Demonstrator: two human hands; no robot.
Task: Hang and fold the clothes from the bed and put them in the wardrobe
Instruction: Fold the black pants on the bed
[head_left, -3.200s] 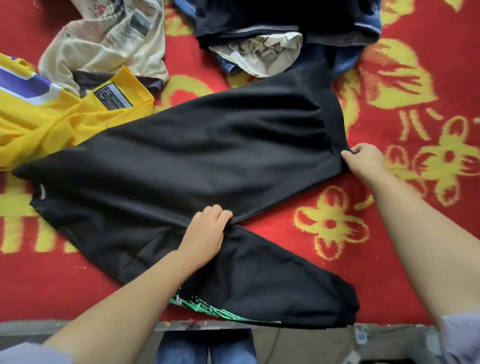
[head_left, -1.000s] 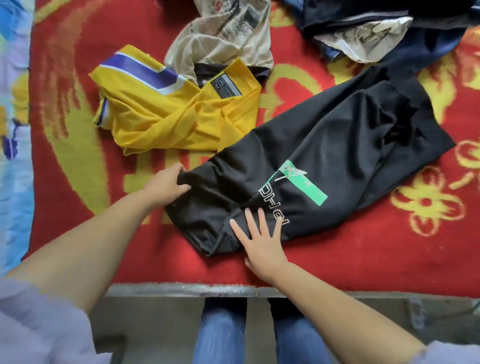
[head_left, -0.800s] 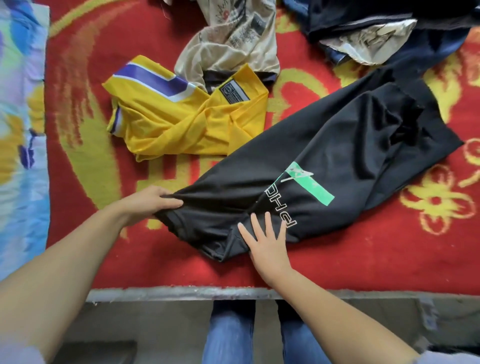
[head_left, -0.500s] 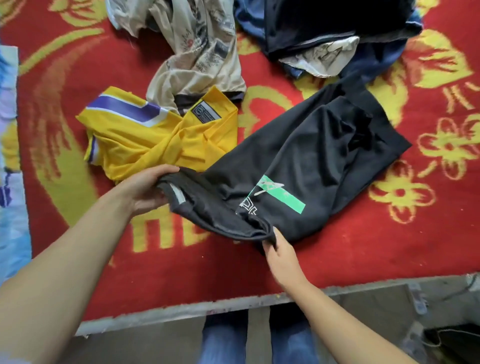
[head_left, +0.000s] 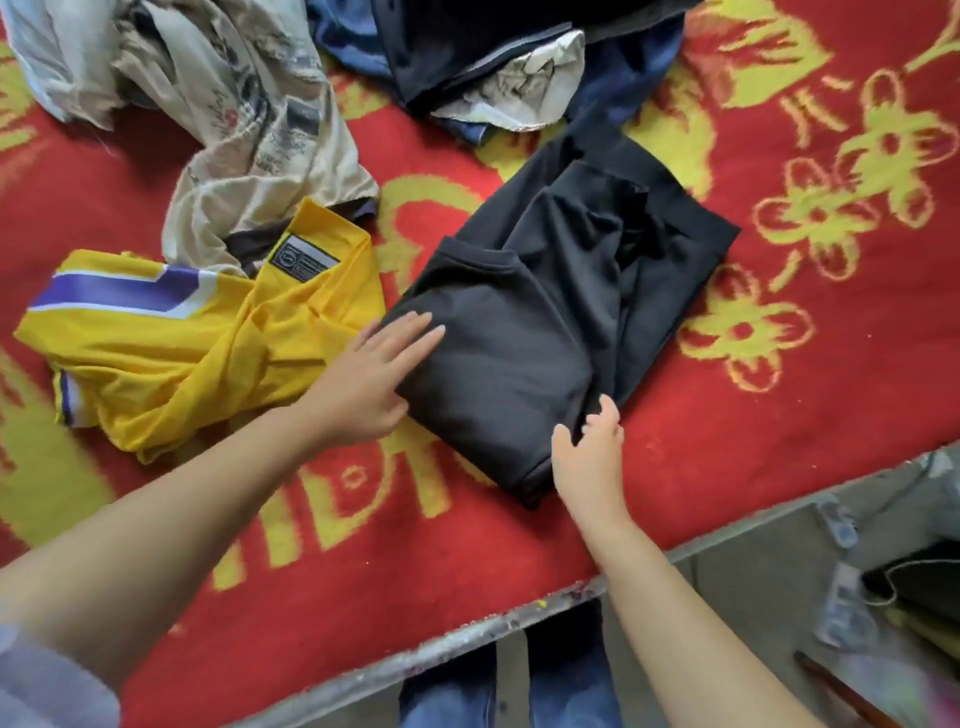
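A black garment (head_left: 524, 338) lies folded into a thick rectangle on the red and yellow bedspread (head_left: 727, 415). My left hand (head_left: 374, 374) presses flat on its left side with straight fingers. My right hand (head_left: 589, 452) touches the near right edge of the fold, fingers loosely bent, with no cloth seen gripped in it. A crumpled yellow jersey (head_left: 182, 338) with a purple stripe lies just left of the black garment. A beige printed garment (head_left: 249, 119) lies behind the jersey. A dark blue and black pile (head_left: 493, 57) sits at the far edge.
The bed's grey near edge (head_left: 467, 631) runs diagonally across the bottom. Below it are my legs in blue jeans (head_left: 519, 691). On the floor at the right are clutter and a dark bag (head_left: 914, 582).
The lifted left end of the black garment has been folded over to the right, hiding the green logo. My left hand let go and now presses flat; my right hand released the edge.
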